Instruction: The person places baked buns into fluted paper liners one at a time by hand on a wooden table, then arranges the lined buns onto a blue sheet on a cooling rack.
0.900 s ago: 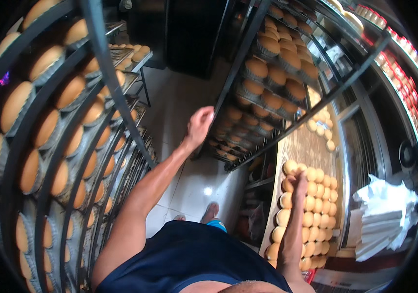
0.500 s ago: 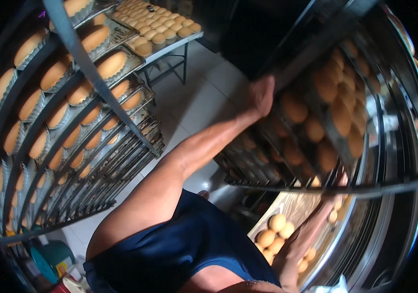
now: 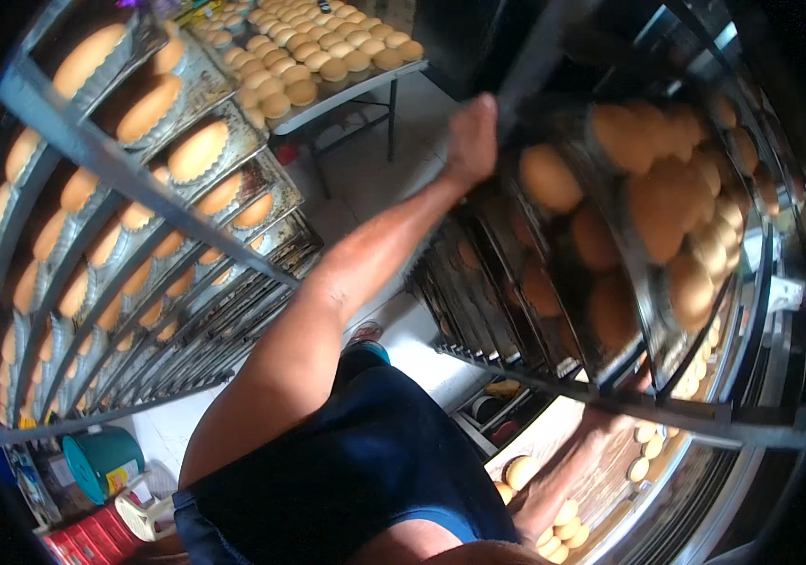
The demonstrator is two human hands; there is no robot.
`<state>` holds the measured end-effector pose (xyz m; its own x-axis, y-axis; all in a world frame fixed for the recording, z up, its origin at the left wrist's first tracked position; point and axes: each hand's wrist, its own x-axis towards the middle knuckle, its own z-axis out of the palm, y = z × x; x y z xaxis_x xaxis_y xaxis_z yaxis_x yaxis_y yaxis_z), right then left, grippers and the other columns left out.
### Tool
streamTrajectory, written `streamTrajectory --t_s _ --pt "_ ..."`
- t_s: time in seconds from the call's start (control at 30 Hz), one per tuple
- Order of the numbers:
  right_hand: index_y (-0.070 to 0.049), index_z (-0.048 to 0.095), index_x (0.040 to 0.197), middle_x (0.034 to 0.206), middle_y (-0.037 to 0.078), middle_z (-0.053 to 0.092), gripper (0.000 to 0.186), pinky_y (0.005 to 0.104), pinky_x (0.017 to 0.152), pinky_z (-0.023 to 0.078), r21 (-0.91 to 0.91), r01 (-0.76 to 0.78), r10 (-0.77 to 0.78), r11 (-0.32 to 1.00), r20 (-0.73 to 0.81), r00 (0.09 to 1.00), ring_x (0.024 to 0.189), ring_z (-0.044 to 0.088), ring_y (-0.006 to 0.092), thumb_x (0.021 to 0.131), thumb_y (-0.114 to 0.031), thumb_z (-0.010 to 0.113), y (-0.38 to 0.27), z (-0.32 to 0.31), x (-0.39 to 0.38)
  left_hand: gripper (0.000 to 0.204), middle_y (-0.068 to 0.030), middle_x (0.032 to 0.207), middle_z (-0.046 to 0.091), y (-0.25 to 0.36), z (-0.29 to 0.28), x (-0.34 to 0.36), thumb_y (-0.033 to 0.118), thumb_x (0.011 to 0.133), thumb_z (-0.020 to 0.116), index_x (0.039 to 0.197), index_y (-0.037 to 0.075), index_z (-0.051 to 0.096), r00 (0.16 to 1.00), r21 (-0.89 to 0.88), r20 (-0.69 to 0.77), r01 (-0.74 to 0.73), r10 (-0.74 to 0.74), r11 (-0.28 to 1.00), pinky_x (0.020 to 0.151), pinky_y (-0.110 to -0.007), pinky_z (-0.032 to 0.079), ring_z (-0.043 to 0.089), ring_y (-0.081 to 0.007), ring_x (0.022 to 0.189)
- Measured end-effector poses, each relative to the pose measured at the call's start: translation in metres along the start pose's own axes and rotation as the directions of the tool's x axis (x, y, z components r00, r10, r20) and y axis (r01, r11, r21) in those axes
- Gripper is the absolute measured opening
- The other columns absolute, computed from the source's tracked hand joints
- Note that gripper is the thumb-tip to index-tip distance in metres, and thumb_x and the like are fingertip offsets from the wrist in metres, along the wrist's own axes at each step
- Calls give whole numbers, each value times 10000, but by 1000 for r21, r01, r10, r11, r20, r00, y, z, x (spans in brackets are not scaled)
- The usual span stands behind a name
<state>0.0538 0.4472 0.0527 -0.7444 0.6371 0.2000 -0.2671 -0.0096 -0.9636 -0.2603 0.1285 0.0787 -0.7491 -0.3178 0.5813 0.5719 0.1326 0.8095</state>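
My left hand (image 3: 472, 137) is closed around an upright (image 3: 530, 66) of the right-hand metal rack, whose stacked trays carry golden domed cakes (image 3: 554, 184). My right hand (image 3: 610, 410) reaches to that rack's lower part and is partly hidden by a rail (image 3: 700, 414); its fingers do not show clearly. Below my right forearm, small round buns (image 3: 568, 523) lie on a wooden board (image 3: 540, 433).
Another rack (image 3: 139, 198) stands close on the left with cakes in fluted tins. A folding table (image 3: 346, 85) covered in round buns stands ahead. A teal bucket (image 3: 92, 466) and red crate (image 3: 83, 541) sit at lower left. Tiled floor (image 3: 412, 104) runs between.
The right rack has swung towards me and to the right, with my left hand moving onto its upright. My right hand has left the buns on the board for the rack. The view has turned.
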Motion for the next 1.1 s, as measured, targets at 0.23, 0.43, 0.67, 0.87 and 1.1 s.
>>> streamTrajectory --t_s 0.23,0.43,0.67,0.87,1.1 --pt "-74 472 1504 1374 110 569 525 392 1001 488 -86 -19 14 996 -64 998 1145 606 228 1087 -391 446 -4 151 0 421 -234 1486 416 -203 -15 131 242 1115 295 1453 7 383 947 415 86 -317 310 853 1178 -444 245 376 -380 1394" --pt "56 249 1589 1698 237 122 727 391 1277 61 -374 134 -182 918 -96 979 1596 47 337 1103 -481 323 49 227 39 462 -167 1201 640 -50 3 82 394 1051 450 1258 16 616 939 -413 90 338 -331 846 985 -422 502 610 -264 1148" --pt "-26 423 1540 1486 176 543 656 364 1119 439 -166 5 49 986 322 945 1261 589 220 1033 -392 623 52 174 22 541 -177 1116 610 92 -43 -51 487 995 514 1223 4 602 702 -648 141 -468 698 601 891 -456 556 623 -351 1025" --pt "11 532 1434 1289 205 687 682 374 1008 528 -716 -280 197 640 -200 960 1192 669 291 887 -289 806 118 5 6 206 -162 997 700 67 6 -147 3 828 723 1030 -26 694 381 -300 889 63 255 952 833 -354 553 691 -268 901" --pt "44 557 1362 1398 287 577 695 456 1118 441 -865 -363 -40 347 -401 915 1332 536 412 787 -235 827 159 -199 73 240 -146 1026 690 34 88 -208 13 859 744 1093 -12 698 18 -54 998 72 53 996 810 -324 542 678 -234 870"
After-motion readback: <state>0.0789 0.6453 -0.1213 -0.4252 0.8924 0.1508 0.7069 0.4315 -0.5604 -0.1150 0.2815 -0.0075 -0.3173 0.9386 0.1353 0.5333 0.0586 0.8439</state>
